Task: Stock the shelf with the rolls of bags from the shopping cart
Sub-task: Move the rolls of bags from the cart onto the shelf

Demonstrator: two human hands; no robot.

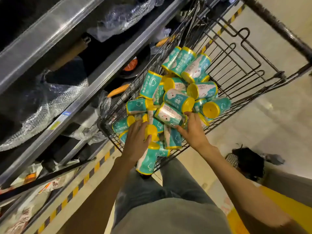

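Observation:
Several teal-and-white rolls of bags [179, 98] with yellow end caps lie heaped in the black wire shopping cart [239, 61]. My left hand [136, 141] reaches into the near left corner of the cart, and its fingers curl round a roll with a yellow cap [152, 132]. My right hand [192, 129] lies on the pile, its thumb and fingers round a roll [168, 115] with a white face print. The shelf [94, 78] runs along the left of the cart.
The metal shelves hold pans wrapped in bubble wrap [42, 105] and orange-handled utensils [118, 90]. A yellow-and-black striped line [94, 168] marks the floor by the shelf base. A dark bag [248, 161] lies on the pale floor at the right.

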